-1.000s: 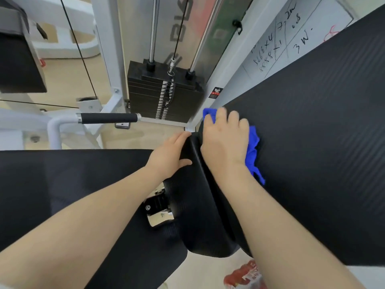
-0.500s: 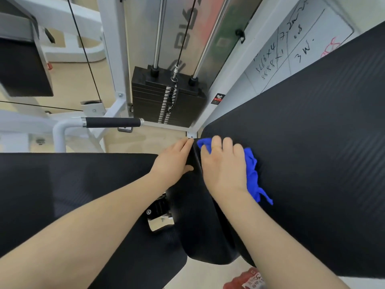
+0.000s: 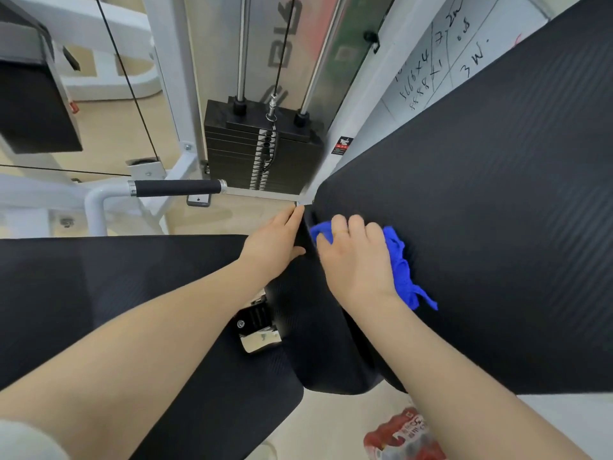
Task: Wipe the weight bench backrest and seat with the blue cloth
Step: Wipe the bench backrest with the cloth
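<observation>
Cloth (image 3: 399, 260) had slid down the backrest (image 3: 497, 210) toward its lower edge over the last second, right hand (image 3: 356, 260) pressing it flat with fingers bunched over it. Left hand (image 3: 273, 245) lay open against the pad's side, bracing. Seat (image 3: 116, 293) probably remained unwiped; weight stack (image 3: 262, 151) crowded close behind.

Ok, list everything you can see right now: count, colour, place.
backrest pad: one, black, right, tilted
seat pad: one, black, left and lower centre
blue cloth: one, blue, on the backrest pad under the right hand
weight stack: one, black, top centre
grip handle: one, black on a white bar, left of centre
whiteboard: one, white with handwriting, top right
packet: one, red and white, floor, bottom right
hands: left resting on the pad edge; right pressing the cloth
</observation>
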A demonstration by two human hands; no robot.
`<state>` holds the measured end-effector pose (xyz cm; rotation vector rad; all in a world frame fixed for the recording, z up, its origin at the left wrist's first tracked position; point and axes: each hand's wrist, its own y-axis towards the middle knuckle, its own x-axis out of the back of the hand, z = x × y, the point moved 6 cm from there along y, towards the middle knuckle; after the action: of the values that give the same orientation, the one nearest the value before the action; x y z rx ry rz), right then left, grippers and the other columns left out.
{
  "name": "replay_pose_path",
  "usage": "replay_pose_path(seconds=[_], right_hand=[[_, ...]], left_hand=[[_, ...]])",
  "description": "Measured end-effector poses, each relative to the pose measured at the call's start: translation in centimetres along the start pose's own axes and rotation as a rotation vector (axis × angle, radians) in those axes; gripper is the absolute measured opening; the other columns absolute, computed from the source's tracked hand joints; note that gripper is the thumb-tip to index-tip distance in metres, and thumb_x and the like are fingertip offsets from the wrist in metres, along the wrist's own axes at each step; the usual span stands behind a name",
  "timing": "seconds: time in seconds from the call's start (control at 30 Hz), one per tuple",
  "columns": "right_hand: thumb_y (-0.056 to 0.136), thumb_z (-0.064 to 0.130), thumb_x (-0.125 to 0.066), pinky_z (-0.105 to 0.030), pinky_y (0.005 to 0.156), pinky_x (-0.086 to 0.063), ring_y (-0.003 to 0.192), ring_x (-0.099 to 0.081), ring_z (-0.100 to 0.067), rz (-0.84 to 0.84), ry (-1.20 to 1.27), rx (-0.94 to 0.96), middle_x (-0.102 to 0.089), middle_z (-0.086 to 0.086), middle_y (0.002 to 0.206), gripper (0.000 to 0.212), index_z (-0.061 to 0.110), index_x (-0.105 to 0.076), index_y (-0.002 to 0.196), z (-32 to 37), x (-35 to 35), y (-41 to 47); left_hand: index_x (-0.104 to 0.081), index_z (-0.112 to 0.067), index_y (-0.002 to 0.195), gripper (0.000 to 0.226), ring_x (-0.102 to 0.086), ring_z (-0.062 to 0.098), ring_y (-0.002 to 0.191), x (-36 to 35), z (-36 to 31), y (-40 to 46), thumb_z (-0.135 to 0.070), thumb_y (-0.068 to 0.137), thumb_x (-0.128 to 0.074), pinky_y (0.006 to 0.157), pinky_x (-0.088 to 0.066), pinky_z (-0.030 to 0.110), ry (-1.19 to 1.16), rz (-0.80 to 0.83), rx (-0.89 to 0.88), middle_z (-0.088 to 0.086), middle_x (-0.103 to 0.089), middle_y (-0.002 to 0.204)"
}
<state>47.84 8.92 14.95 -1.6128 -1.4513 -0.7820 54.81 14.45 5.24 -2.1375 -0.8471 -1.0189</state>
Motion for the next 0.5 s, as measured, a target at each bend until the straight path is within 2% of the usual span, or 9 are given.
replay_pose_path(seconds=[0.07,0.1,0.17,0.23,0.3,0.37,0.43,0.5], right_hand=[[0.089,0.010,-0.034,-0.033,0.073,-0.024,0.095,-0.040,-0.024,0.109,0.034,0.110,-0.045,-0.006,0.108,0.031,0.013,-0.056,0.110,0.2,-0.6,-0.8],[0.089,0.011,-0.036,-0.033,0.073,-0.025,0.097,-0.041,-0.025,0.089,0.014,0.122,-0.045,-0.005,0.108,0.031,0.015,-0.057,0.111,-0.4,-0.2,-0.7],[0.083,0.009,-0.036,-0.034,0.071,-0.027,0.093,-0.044,-0.025,-0.033,-0.012,0.013,-0.049,-0.005,0.104,0.035,0.019,-0.061,0.105,-2.8,1.5,0.2],[0.082,0.009,-0.043,-0.035,0.070,-0.027,0.087,-0.043,-0.026,-0.096,0.012,-0.145,-0.051,-0.006,0.101,0.026,0.019,-0.061,0.097,-4.8,2.3,1.2],[0.079,0.009,-0.050,-0.035,0.066,-0.025,0.081,-0.042,-0.026,-0.115,0.010,-0.199,-0.053,-0.006,0.095,0.016,0.018,-0.061,0.087,-4.4,2.1,1.0],[0.081,0.012,-0.053,-0.034,0.063,-0.025,0.078,-0.046,-0.025,-0.070,0.025,-0.132,-0.053,-0.005,0.090,0.012,0.018,-0.062,0.084,-1.8,1.3,-0.5],[0.088,0.014,-0.046,-0.035,0.067,-0.029,0.088,-0.046,-0.025,0.087,0.084,0.068,-0.050,-0.006,0.099,0.018,0.016,-0.061,0.098,2.1,-1.5,-3.1],[0.090,0.013,-0.044,-0.034,0.074,-0.032,0.093,-0.044,-0.025,0.174,0.082,0.109,-0.048,-0.007,0.104,0.021,0.014,-0.059,0.103,2.4,-2.3,-4.2]], left_hand=[[-0.008,-0.016,0.149,0.078,-0.038,0.029,0.132,0.0,-0.1,-0.1,-0.030,0.089,-0.057,0.102,-0.039,0.039,0.041,-0.002,0.007,0.001,-0.017,0.156],[-0.008,-0.016,0.149,0.078,-0.038,0.030,0.131,0.0,-0.2,-0.2,-0.030,0.090,-0.056,0.103,-0.038,0.039,0.053,0.000,0.012,0.002,-0.016,0.157],[-0.006,-0.015,0.149,0.075,-0.039,0.033,0.130,0.0,-0.4,-0.3,-0.029,0.092,-0.052,0.103,-0.037,0.040,0.061,0.025,0.010,0.003,-0.013,0.157],[-0.003,-0.014,0.149,0.068,-0.039,0.034,0.129,0.2,-0.5,-0.2,-0.027,0.095,-0.042,0.101,-0.036,0.041,0.066,0.059,0.009,0.003,-0.010,0.157],[0.000,-0.014,0.149,0.065,-0.034,0.033,0.132,0.4,-0.5,0.0,-0.020,0.096,-0.038,0.103,-0.034,0.041,0.094,0.107,0.015,0.004,-0.008,0.158],[0.002,-0.014,0.148,0.070,-0.027,0.032,0.137,0.3,-0.5,0.1,-0.009,0.092,-0.039,0.107,-0.033,0.042,0.111,0.118,0.038,0.006,-0.006,0.158],[0.004,-0.015,0.149,0.076,-0.023,0.030,0.139,-0.1,-0.6,-0.4,0.000,0.089,-0.041,0.109,-0.033,0.042,0.080,0.096,0.081,0.007,-0.002,0.158],[0.005,-0.016,0.149,0.077,-0.021,0.028,0.141,-0.6,-1.1,-1.3,0.001,0.088,-0.040,0.110,-0.032,0.042,0.033,0.060,0.092,0.005,0.003,0.159]])
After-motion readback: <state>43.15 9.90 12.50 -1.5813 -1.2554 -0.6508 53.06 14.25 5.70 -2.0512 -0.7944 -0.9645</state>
